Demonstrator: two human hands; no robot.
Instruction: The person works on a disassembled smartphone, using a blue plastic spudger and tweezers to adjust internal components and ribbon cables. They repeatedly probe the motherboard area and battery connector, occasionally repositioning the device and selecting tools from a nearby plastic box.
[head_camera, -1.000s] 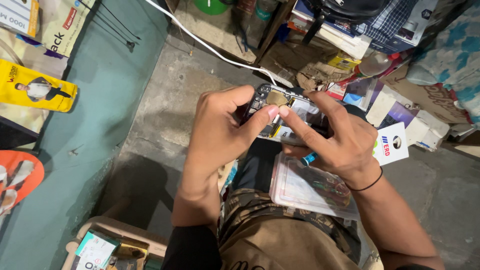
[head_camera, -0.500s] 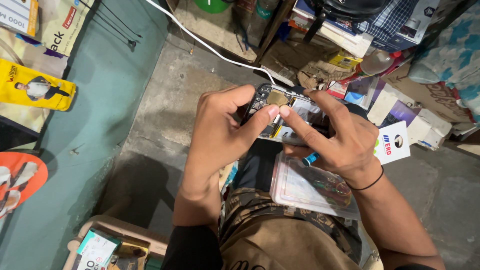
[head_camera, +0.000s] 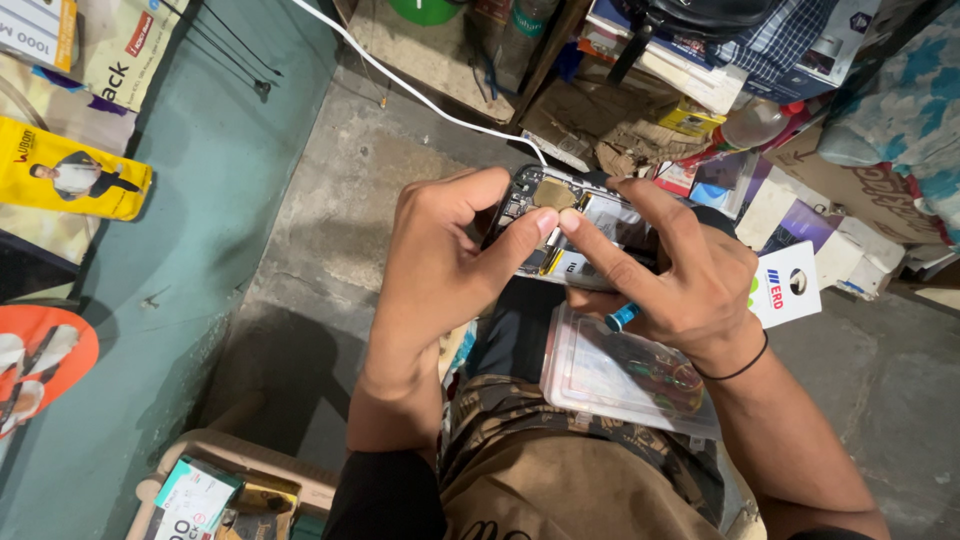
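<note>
Head view, looking straight down at a person seated over a grey concrete floor (head_camera: 330, 200). Both hands met at the centre of the picture around an opened black smartphone with its back cover off, dark circuit parts and a pale battery exposed (head_camera: 590, 225). It was held in the air above the person's knees, well clear of the floor.

The left hand (head_camera: 440, 265) curled around the phone's left edge, its thumb pressed onto the exposed insides. The right hand (head_camera: 680, 285) wrapped the phone's right side, its forefinger stretched out so that its tip met the left thumb over the circuit parts. A slim tool with a blue tip (head_camera: 622, 317) was tucked under the right hand's fingers. Whether anything tiny sat pinched between the two fingertips could not be made out.

On the lap, just below the hands, lay a clear flat plastic case holding small coloured parts (head_camera: 625, 375). A white cable (head_camera: 420, 100) ran across the floor from the upper left towards the phone. Cardboard boxes and packets (head_camera: 800, 200) crowded the upper right.

As I judged it, the bare insides looked fragile: a hard press from either fingertip could bend a connector or tear a thin ribbon. With no bench beneath, a slip would drop the phone onto concrete. The plastic case seemed loosely balanced on the lap, and a shift of the legs could tip its contents out.
</note>
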